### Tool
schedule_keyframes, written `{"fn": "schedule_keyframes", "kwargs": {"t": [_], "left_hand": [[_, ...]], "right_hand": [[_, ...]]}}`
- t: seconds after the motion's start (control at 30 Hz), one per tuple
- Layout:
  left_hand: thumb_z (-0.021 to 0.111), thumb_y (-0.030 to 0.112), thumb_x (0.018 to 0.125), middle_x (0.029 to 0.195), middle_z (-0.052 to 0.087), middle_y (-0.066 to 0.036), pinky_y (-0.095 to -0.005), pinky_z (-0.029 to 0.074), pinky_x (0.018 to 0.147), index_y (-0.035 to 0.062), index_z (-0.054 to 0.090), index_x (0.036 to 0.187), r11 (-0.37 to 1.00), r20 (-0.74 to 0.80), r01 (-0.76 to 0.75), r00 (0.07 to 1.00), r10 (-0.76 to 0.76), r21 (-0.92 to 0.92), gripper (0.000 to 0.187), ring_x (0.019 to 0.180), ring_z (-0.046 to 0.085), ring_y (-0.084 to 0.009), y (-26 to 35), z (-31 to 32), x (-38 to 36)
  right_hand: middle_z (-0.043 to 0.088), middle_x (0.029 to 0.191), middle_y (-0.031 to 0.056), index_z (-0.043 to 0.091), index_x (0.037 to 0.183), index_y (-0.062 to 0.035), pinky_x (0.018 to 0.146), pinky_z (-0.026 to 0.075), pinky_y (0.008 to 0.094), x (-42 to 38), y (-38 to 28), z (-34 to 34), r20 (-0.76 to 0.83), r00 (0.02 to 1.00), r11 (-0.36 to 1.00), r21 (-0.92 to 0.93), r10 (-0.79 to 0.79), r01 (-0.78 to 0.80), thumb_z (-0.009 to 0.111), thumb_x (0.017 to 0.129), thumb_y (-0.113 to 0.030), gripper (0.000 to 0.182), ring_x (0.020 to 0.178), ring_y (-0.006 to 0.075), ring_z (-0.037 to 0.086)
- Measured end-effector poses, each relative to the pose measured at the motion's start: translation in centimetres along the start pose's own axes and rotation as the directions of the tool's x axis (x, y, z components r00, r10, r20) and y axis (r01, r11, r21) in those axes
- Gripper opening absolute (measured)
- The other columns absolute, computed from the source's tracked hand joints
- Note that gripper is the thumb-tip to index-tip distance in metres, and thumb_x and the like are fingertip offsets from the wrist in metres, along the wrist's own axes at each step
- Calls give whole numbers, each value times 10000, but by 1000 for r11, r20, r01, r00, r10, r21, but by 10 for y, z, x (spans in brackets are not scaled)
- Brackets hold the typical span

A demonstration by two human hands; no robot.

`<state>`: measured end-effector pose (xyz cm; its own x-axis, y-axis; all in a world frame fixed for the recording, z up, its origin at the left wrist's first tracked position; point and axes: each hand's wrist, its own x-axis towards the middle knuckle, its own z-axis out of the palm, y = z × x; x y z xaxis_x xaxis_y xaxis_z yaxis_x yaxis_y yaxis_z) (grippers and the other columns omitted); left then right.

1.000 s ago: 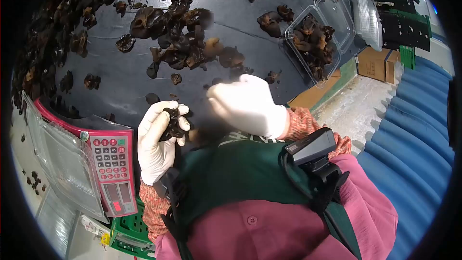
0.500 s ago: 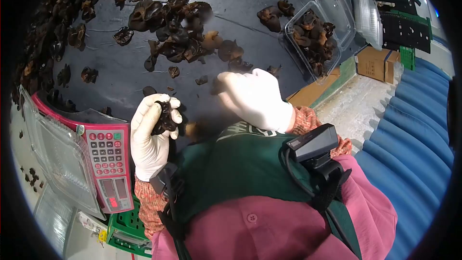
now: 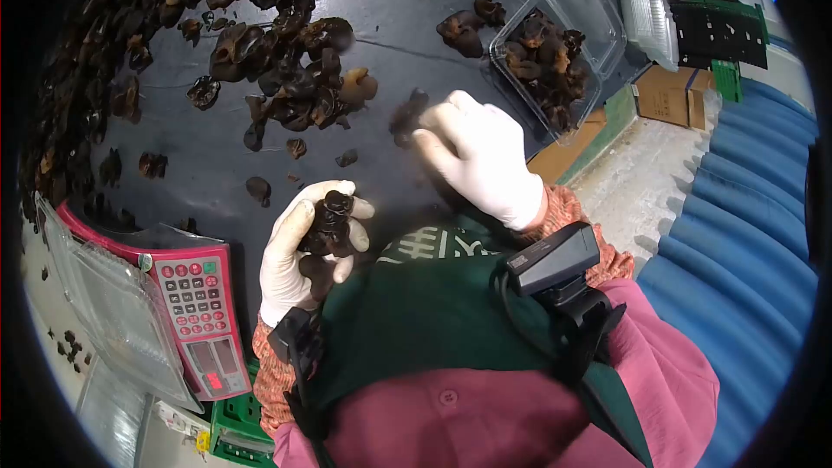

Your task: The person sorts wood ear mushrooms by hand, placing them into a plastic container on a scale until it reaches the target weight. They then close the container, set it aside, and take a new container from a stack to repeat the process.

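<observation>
White gloves cover both hands. My left hand (image 3: 299, 247), beside the pink scale, has its fingers curled round dark, glossy fungus pieces (image 3: 329, 224). Over the grey table my right hand (image 3: 481, 152) is partly closed, with thumb and index finger toward a blurred dark piece (image 3: 407, 117) at the fingertips; whether it grips that piece cannot be made out. A heap of brown-black fungus (image 3: 299, 78) lies beyond my hands. To the upper right, an open clear plastic box (image 3: 496, 52) holds more of the same pieces.
A pink scale (image 3: 195, 295) with a keypad stands at the left, by stacked clear lids (image 3: 121, 312). Clear trays (image 3: 648, 17), a cardboard box (image 3: 667, 97) and blue corrugated sheeting (image 3: 737, 225) are on the right. A green crate (image 3: 238, 433) sits at the lower left.
My left hand has shifted right with its fungus pieces, and its palm shows more. My right hand has moved slightly right; the dark piece at its fingertips is farther up. The view has shifted a little.
</observation>
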<state>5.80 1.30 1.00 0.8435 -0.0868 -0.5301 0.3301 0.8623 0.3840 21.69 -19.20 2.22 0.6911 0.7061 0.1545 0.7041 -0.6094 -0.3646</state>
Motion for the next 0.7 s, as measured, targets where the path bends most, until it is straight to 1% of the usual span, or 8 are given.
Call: {"fn": "schedule_keyframes", "kwargs": {"t": [0.1,0.13,0.37,0.5,0.57,0.6,0.63,0.7], "left_hand": [[467,344,1064,1126,671,-238,-237,532,467,-46,556,1304,993,4,-5,1000,6,-115,467,849,714,-227,-1,-3,1],[466,349,1064,1131,672,-236,-240,537,476,-45,556,1306,992,-9,-9,1000,7,-123,471,865,714,-226,-1,-2,1],[454,384,1067,1188,661,-238,-263,564,530,-46,541,1347,997,-16,-47,999,46,-67,521,938,705,-251,2,3,8],[385,535,1055,1228,650,-237,-303,579,549,-50,530,1365,998,-40,-11,999,9,-60,677,974,698,-271,3,12,11],[366,571,1045,1230,656,-231,-316,578,549,-42,529,1371,995,-13,20,1000,-21,-99,714,966,699,-283,1,9,10],[373,565,1045,1224,659,-228,-314,575,546,-39,532,1370,996,-10,27,1000,-28,-87,704,962,700,-284,1,11,9],[380,558,1045,1218,663,-226,-312,572,543,-36,534,1370,997,-9,34,999,-34,-76,694,958,700,-285,1,11,9],[417,482,1052,1180,681,-211,-294,545,520,-2,577,1330,997,-41,40,998,-43,-67,580,929,705,-278,0,7,7]], "right_hand": [[670,813,91,699,977,-41,669,482,287,4,-9,-21,366,805,700,402,467,-590,717,876,-165,161,676,168,615],[686,765,54,689,961,11,645,466,254,1,-4,-17,373,805,597,541,461,-593,666,933,-138,153,653,95,564],[649,775,-18,690,1007,8,565,435,245,15,-10,-35,573,674,271,633,467,-726,626,987,-166,187,640,45,521],[678,789,11,696,1046,-13,571,464,246,3,-31,-34,602,745,273,694,286,-666,640,970,-169,182,605,61,552],[720,836,75,702,1074,-19,637,515,259,2,-38,-32,498,867,487,753,17,-442,655,954,-161,192,688,86,632],[734,876,125,706,1101,-29,701,545,275,3,-40,-29,412,910,525,765,45,-373,663,944,-152,204,771,117,689],[736,901,118,711,1104,-46,743,563,297,9,-39,-32,507,824,459,687,251,-563,663,934,-132,196,815,173,721],[718,913,114,714,1078,-60,737,567,326,14,-17,-14,165,945,777,538,282,-326,675,915,-144,187,809,243,719]]}}
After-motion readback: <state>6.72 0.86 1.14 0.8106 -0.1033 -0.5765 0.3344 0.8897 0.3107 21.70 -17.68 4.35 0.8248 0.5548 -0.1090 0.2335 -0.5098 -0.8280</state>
